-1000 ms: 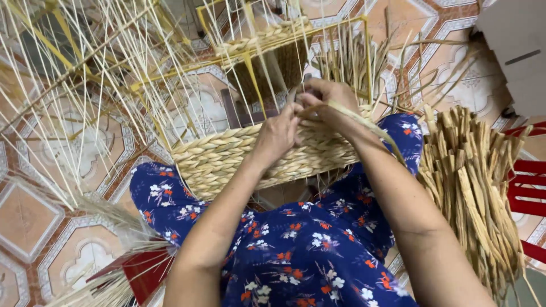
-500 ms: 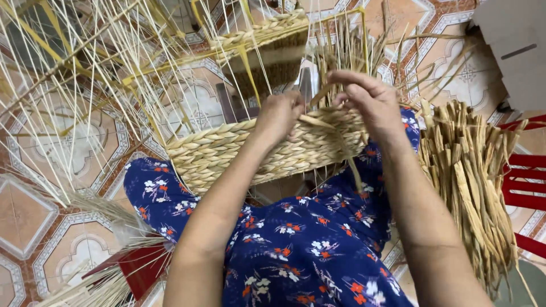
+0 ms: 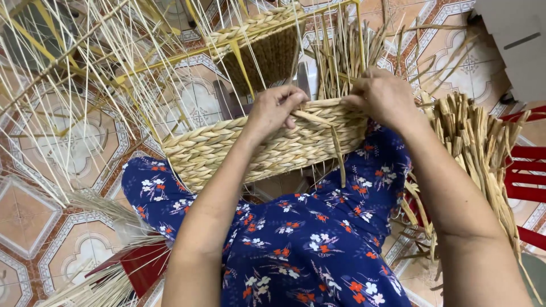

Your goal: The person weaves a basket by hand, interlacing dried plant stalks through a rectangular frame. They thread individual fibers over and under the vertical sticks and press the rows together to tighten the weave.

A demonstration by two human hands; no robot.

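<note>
A half-woven basket (image 3: 267,145) of plaited straw rests on my lap, its near wall lying across my blue flowered trousers (image 3: 307,239). My left hand (image 3: 276,108) sits on the top edge of that wall, fingers (image 3: 296,98) curled in and pinching a flat straw strand (image 3: 318,119) against the rim. My right hand (image 3: 384,96) is just beside it on the same rim, clenched on the strand's other end where it meets the upright stakes (image 3: 335,54). One loose strand end (image 3: 339,156) hangs down the outside of the wall, below the gap between my two hands.

Behind the rim, the yellow metal frame (image 3: 244,48) of the basket stands up, and the far woven wall (image 3: 267,42) hangs on it, darker in shadow. Thin pale stakes (image 3: 85,85) fan out from the basket to the left, over the patterned tile floor (image 3: 34,216). To the right of the basket, touching my right forearm, lies a thick bundle of dried straw (image 3: 478,148); beyond that bundle shows part of a red plastic stool (image 3: 529,165). Below the basket on the left, under my knee, another red piece (image 3: 136,264) peeks out, with a second sheaf of pale fibres (image 3: 96,284) lying over it. A grey box (image 3: 517,34) sits in the corner beyond the bundle.
</note>
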